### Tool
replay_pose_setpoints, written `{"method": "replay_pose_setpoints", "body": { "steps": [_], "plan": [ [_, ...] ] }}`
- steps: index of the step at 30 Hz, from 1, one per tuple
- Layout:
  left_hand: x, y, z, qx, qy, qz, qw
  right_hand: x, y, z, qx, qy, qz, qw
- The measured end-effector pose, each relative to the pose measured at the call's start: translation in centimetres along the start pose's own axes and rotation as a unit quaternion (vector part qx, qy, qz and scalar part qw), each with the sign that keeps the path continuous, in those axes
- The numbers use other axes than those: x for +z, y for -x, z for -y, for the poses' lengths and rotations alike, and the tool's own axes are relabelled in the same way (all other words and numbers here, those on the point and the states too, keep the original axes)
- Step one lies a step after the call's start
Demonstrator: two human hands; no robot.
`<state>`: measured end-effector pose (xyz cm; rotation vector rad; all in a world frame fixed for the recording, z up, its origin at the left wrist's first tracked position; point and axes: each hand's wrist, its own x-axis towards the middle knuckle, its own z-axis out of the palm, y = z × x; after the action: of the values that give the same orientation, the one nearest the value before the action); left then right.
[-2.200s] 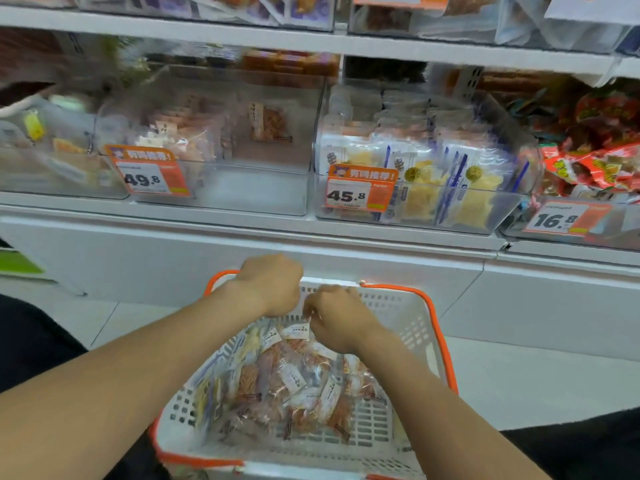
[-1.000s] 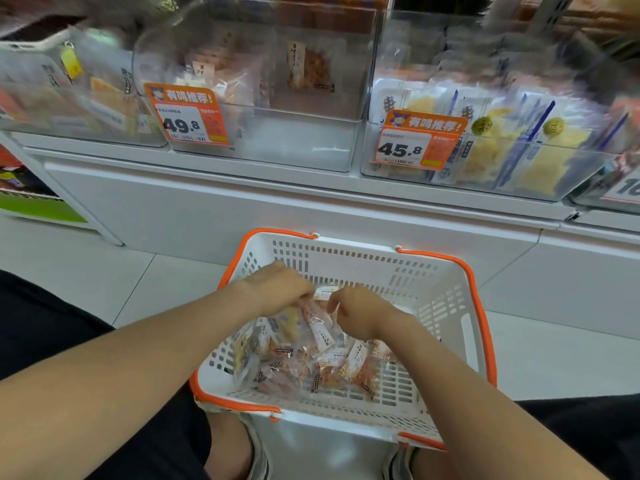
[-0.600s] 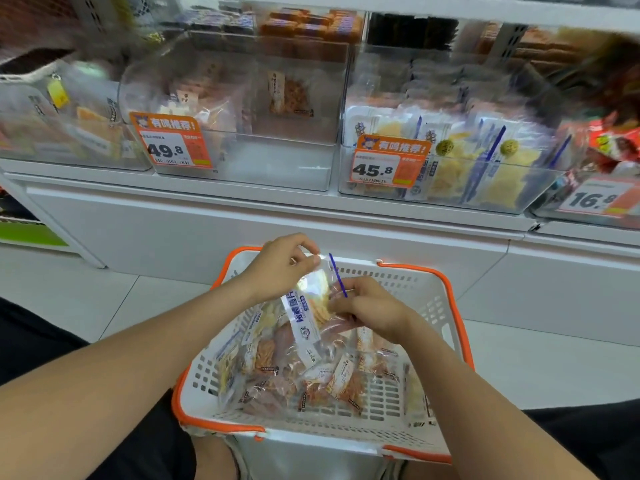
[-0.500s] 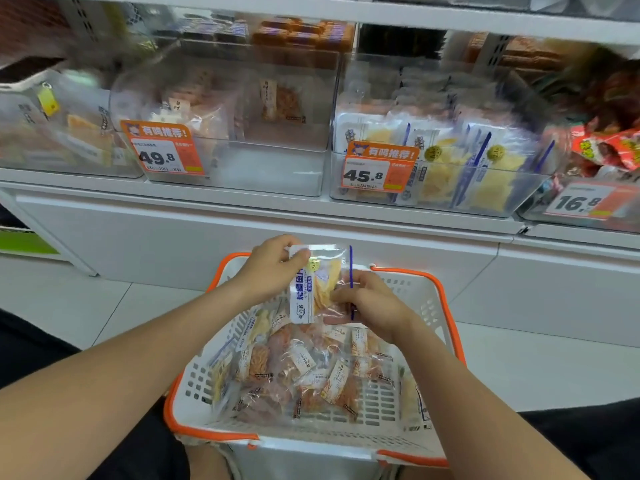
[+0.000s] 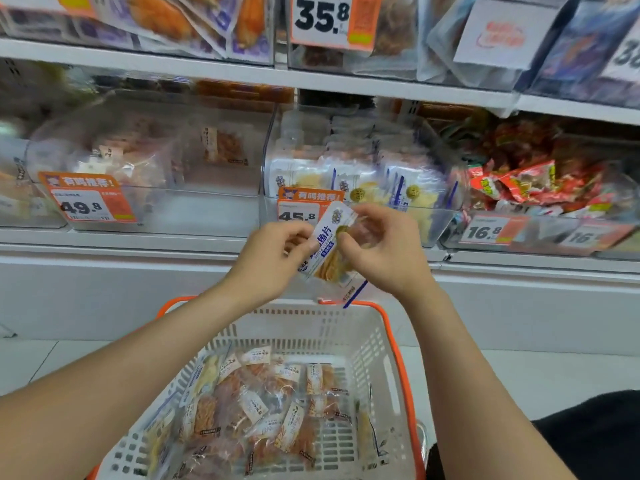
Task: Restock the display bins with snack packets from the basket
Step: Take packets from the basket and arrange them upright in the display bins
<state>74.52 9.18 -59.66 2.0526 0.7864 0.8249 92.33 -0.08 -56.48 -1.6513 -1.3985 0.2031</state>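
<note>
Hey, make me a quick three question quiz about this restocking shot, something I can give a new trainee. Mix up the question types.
1. True or false: the blue-and-white packet is held by both the left hand and the right hand.
2. Which price tag is partly hidden behind the held packet? A) the 49.8 tag B) the 45.8 tag C) the 16.8 tag
3. Fill in: the other packets lie in a white ___ with an orange rim.

Key: 1 true; 2 B; 3 basket.

Left grip [image 5: 272, 259], right grip [image 5: 386, 252]: curled, close
</note>
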Motion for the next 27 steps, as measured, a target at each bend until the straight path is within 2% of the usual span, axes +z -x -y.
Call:
{"method": "replay_pose_setpoints", "body": {
  "steps": [4,8,11,14,20,23,27],
  "plan": [
    [0.8,-2.0,-2.2,0.069,-0.017,-0.037,0.997,-2.4,-1.1,1.5,-0.048,0.139,-0.058,0.987],
    [1.9,-3.6,-4.2,0.156,-0.153,-0.024,0.976,-4.3,-1.5,2.1,-0.049,0.217,-0.241,0.945],
    [3.2,-4.3,-5.5,0.201,-0.239,-0.033,0.950,-5.7,-2.2,1.4,-0.054,0.229,-0.281,0.930],
    [4.1,-5.1,-6.3,0.210,-0.315,-0.051,0.924,-7.1,-3.3,0.2,-0.081,0.266,-0.304,0.911],
    [4.1,-7.4,-6.8,0.166,-0.399,-0.030,0.901,-9.3,-5.6,-2.5,-0.069,0.324,-0.155,0.931],
    [3.9,-8.3,-6.6,0.167,-0.425,-0.032,0.889,-10.2,-6.7,-3.2,-0.056,0.356,-0.108,0.927],
    [3.8,-9.8,-6.2,0.189,-0.421,-0.075,0.884,-9.8,-7.6,-4.2,-0.046,0.407,-0.046,0.911]
  ]
}}
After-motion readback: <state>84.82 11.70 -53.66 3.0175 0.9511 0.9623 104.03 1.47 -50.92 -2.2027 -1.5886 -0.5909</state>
